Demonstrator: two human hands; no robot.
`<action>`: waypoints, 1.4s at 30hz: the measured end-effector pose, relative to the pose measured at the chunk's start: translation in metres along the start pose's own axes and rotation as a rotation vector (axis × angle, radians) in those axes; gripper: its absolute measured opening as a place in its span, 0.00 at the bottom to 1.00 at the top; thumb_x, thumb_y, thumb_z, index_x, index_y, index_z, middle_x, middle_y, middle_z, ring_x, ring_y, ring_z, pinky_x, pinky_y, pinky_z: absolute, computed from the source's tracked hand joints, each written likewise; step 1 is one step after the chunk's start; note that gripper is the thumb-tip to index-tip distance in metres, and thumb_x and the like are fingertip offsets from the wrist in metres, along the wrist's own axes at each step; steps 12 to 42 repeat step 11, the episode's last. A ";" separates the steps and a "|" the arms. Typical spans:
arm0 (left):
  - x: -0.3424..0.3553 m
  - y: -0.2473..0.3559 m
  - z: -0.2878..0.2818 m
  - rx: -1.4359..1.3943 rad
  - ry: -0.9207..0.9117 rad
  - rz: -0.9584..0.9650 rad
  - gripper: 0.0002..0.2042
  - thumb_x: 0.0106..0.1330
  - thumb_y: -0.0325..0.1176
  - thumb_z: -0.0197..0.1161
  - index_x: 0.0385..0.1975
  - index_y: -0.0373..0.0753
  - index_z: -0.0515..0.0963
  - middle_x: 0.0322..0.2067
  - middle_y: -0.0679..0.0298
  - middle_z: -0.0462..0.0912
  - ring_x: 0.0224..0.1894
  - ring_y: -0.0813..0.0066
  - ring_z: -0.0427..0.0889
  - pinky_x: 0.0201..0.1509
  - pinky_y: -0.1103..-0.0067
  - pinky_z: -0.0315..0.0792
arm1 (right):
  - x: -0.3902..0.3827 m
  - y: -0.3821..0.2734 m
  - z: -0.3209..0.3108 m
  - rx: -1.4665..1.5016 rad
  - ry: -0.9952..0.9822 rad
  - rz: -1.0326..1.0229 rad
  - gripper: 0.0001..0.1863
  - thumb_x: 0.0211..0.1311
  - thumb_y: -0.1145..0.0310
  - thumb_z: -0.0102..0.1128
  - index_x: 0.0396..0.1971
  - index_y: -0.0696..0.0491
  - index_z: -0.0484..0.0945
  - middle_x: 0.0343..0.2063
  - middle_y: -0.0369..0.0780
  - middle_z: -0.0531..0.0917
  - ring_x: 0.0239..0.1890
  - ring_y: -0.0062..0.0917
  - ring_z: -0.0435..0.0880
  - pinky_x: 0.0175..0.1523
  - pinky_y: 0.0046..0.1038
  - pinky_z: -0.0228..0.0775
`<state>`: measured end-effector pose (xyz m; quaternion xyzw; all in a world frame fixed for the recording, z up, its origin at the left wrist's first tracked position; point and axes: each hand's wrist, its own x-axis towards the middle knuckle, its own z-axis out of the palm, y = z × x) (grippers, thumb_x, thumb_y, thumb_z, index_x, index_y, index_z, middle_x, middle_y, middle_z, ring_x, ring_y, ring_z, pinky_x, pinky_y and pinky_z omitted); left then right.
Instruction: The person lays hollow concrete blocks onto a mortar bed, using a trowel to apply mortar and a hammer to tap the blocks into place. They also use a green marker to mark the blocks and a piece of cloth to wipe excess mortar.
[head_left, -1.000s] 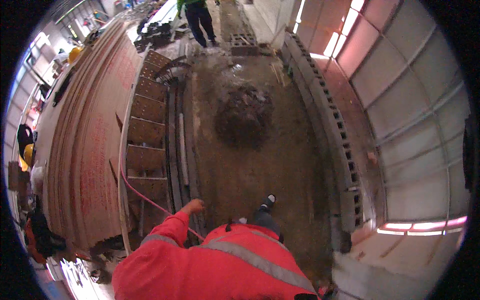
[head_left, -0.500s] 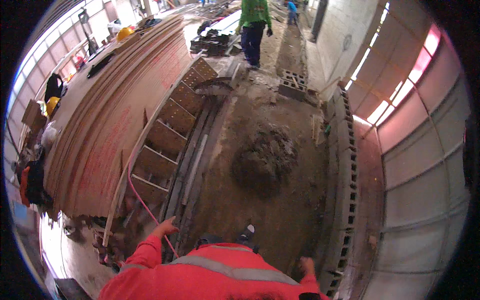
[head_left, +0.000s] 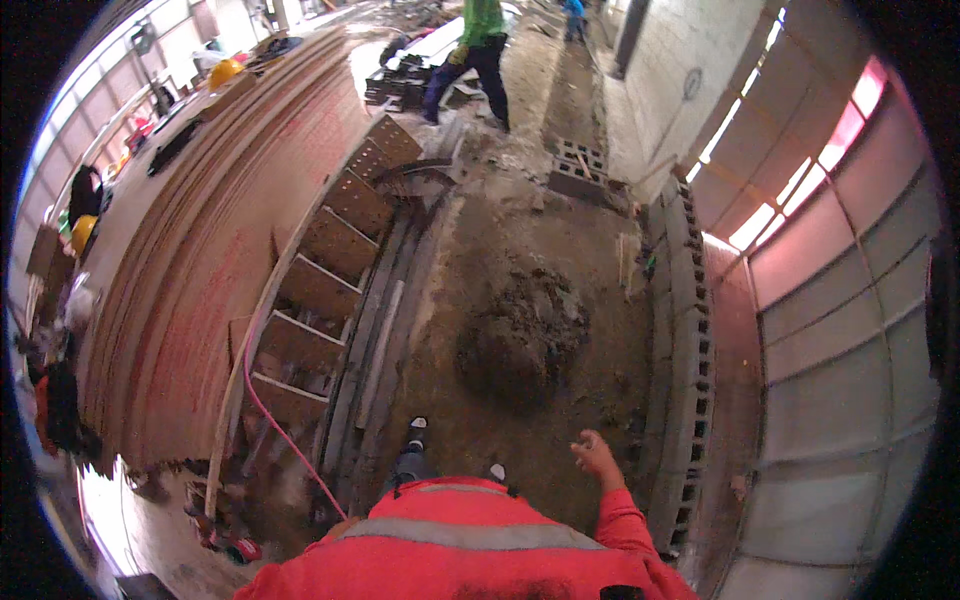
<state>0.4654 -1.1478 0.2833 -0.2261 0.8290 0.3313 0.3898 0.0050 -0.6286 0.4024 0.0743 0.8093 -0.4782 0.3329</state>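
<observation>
My right hand (head_left: 596, 456) is out in front of me over the dirt floor, fingers loosely bent and apart, with nothing in them. My left hand (head_left: 341, 528) shows only as a sliver beside my red jacket (head_left: 470, 520) with its grey reflective band. Its fingers are hidden. A pink hose (head_left: 290, 438) runs down to that hand's side; whether they touch I cannot tell. Ahead of my feet lies a mound of dark, wet-looking soil (head_left: 530, 325).
A stack of brown sheets (head_left: 200, 270) and perforated panels (head_left: 330, 235) line my left, with long bars (head_left: 385, 345) beside them. Along the right runs a row of hollow concrete blocks (head_left: 690, 370). A person in green (head_left: 483, 50) is ahead, near loose blocks (head_left: 580, 168).
My right hand has swung forward and up; my left has drawn back beside my body. One foot has come forward. The person in green has shifted left, legs now apart in stride.
</observation>
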 end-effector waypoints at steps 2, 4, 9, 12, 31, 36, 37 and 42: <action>0.040 0.008 -0.045 -0.011 0.024 0.050 0.24 0.53 0.41 0.64 0.52 0.42 0.74 0.43 0.52 0.80 0.45 0.59 0.80 0.48 0.67 0.74 | -0.004 0.090 0.024 -0.034 -0.027 0.111 0.25 0.53 0.61 0.65 0.51 0.54 0.72 0.31 0.43 0.81 0.31 0.28 0.81 0.33 0.31 0.74; 0.032 -0.023 -0.101 -0.011 0.076 -0.016 0.26 0.53 0.41 0.64 0.53 0.42 0.73 0.43 0.52 0.80 0.44 0.59 0.81 0.48 0.67 0.74 | -0.044 0.074 0.087 -0.424 -0.285 0.207 0.21 0.58 0.57 0.60 0.46 0.55 0.76 0.39 0.41 0.82 0.38 0.29 0.81 0.40 0.33 0.75; 0.118 0.082 -0.264 0.282 -0.308 0.066 0.37 0.53 0.47 0.65 0.63 0.46 0.59 0.52 0.50 0.74 0.51 0.63 0.77 0.52 0.69 0.72 | -0.137 0.179 0.169 -0.624 -0.132 0.031 0.26 0.56 0.55 0.57 0.54 0.48 0.73 0.51 0.43 0.77 0.48 0.35 0.77 0.49 0.37 0.71; 0.088 0.059 -0.302 0.535 -0.605 0.053 0.42 0.53 0.50 0.65 0.67 0.49 0.53 0.56 0.49 0.71 0.55 0.65 0.75 0.54 0.70 0.71 | -0.154 0.155 0.196 -0.500 -0.309 0.173 0.25 0.54 0.54 0.57 0.51 0.49 0.75 0.47 0.42 0.79 0.45 0.33 0.78 0.47 0.36 0.71; 0.088 0.059 -0.302 0.535 -0.605 0.053 0.42 0.53 0.50 0.65 0.67 0.49 0.53 0.56 0.49 0.71 0.55 0.65 0.75 0.54 0.70 0.71 | -0.154 0.155 0.196 -0.500 -0.309 0.173 0.25 0.54 0.54 0.57 0.51 0.49 0.75 0.47 0.42 0.79 0.45 0.33 0.78 0.47 0.36 0.71; 0.088 0.059 -0.302 0.535 -0.605 0.053 0.42 0.53 0.50 0.65 0.67 0.49 0.53 0.56 0.49 0.71 0.55 0.65 0.75 0.54 0.70 0.71 | -0.154 0.155 0.196 -0.500 -0.309 0.173 0.25 0.54 0.54 0.57 0.51 0.49 0.75 0.47 0.42 0.79 0.45 0.33 0.78 0.47 0.36 0.71; 0.088 0.059 -0.302 0.535 -0.605 0.053 0.42 0.53 0.50 0.65 0.67 0.49 0.53 0.56 0.49 0.71 0.55 0.65 0.75 0.54 0.70 0.71 | -0.154 0.155 0.196 -0.500 -0.309 0.173 0.25 0.54 0.54 0.57 0.51 0.49 0.75 0.47 0.42 0.79 0.45 0.33 0.78 0.47 0.36 0.71; 0.088 0.059 -0.302 0.535 -0.605 0.053 0.42 0.53 0.50 0.65 0.67 0.49 0.53 0.56 0.49 0.71 0.55 0.65 0.75 0.54 0.70 0.71 | -0.154 0.155 0.196 -0.500 -0.309 0.173 0.25 0.54 0.54 0.57 0.51 0.49 0.75 0.47 0.42 0.79 0.45 0.33 0.78 0.47 0.36 0.71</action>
